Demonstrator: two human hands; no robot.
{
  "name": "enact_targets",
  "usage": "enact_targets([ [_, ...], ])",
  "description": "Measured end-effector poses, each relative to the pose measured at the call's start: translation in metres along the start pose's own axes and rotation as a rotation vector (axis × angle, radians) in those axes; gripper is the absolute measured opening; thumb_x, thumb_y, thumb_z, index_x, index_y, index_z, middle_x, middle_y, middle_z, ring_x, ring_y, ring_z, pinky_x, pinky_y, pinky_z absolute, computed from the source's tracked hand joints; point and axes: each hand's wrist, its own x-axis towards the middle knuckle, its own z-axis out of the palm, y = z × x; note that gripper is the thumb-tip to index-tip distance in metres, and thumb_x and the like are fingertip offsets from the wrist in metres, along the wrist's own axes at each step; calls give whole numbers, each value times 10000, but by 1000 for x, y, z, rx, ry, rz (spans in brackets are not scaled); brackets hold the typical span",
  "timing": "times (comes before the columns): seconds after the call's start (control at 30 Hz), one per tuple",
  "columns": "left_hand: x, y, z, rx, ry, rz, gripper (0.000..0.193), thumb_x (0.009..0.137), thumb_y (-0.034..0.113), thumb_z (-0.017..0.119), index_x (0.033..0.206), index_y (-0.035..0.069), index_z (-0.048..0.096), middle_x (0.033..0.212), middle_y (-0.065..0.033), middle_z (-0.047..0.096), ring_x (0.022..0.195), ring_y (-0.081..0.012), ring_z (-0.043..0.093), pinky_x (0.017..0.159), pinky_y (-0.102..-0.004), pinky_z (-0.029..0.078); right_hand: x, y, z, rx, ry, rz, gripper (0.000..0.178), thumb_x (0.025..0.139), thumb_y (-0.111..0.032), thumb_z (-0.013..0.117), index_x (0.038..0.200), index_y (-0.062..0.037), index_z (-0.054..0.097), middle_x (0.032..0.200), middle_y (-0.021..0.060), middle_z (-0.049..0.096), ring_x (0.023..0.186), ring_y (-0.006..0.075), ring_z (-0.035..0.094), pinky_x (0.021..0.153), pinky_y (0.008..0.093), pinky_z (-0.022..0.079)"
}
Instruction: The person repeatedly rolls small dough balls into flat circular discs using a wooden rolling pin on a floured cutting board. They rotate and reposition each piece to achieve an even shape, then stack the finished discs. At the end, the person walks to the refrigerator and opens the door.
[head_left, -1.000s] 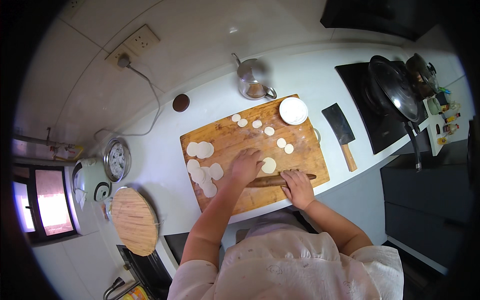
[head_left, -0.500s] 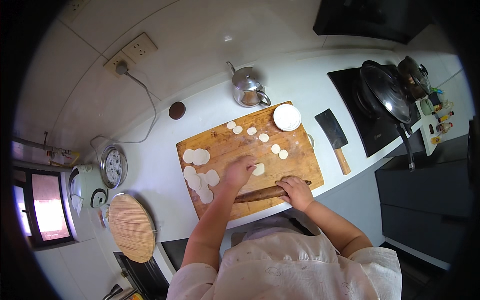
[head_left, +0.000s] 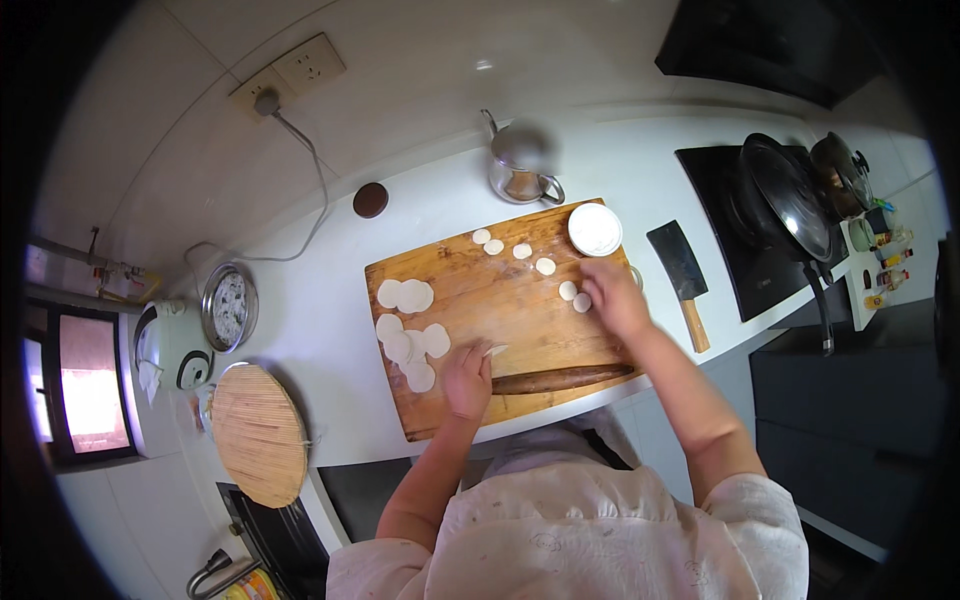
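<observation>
Tapered rolling pin (head_left: 560, 381) lies along the front of the board (head_left: 535, 325), loads of bare wood behind. Left hand (head_left: 467, 380) pinches thin dough (head_left: 497, 350); right hand (head_left: 616, 298)'s near the bowl (head_left: 574, 241), can't tell its grip.

From here I get only a pale sliver of the dough round (head_left: 496, 350); the left hand (head_left: 467, 382), which grips it, hides the rest, and the left end of the rolling pin (head_left: 562, 380) disappears behind it too. The right hand (head_left: 615, 296) is slightly blurred, and I can't tell whether its fingertips touch anything. Toward the back edge of the tabletop (head_left: 430, 210), a smudge blurs the kettle (head_left: 518, 182). My view's upper edge cuts off the range hood (head_left: 770, 50).
</observation>
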Motion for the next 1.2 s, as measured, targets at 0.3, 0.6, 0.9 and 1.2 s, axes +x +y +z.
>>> enact_targets([
  [0.3, -13, -25, 11, -495, 218, -331, 257, 929, -45, 610, 1171, 8, 677, 1152, -104, 703, 1036, -192, 673, 918, -292, 529, 101, 38, 18, -269, -225, 325, 263, 889, -112, 612, 1129, -107, 721, 1131, 173, 695, 1012, 368, 666, 917, 431, 531],
  [0.6, -20, -13, 15, -596, 213, -364, 292, 932, -56, 611, 1215, -9, 659, 1191, -111, 689, 1074, -173, 662, 938, -276, 525, 101, 7, 9, 136, -289, 168, 135, 879, -94, 714, 1007, -69, 748, 859, 79, 731, 797, 176, 681, 749, 335, 540],
  [0.9, -23, -35, 7, -708, 316, -447, 277, 947, -70, 602, 1218, -15, 627, 1111, -58, 677, 1030, -118, 636, 934, -250, 501, 82, -68, 21, 264, -489, 6, 130, 840, -77, 701, 952, -112, 758, 957, 111, 743, 887, 268, 705, 817, 366, 546],
  [1.2, -25, -39, -4, -755, 282, -473, 310, 953, -76, 598, 1258, -23, 588, 1010, -11, 622, 978, -84, 621, 915, -215, 489, 28, -57, 38, 417, -262, 228, 298, 876, -68, 673, 1173, -98, 676, 1085, 165, 702, 979, 310, 679, 877, 410, 537],
])
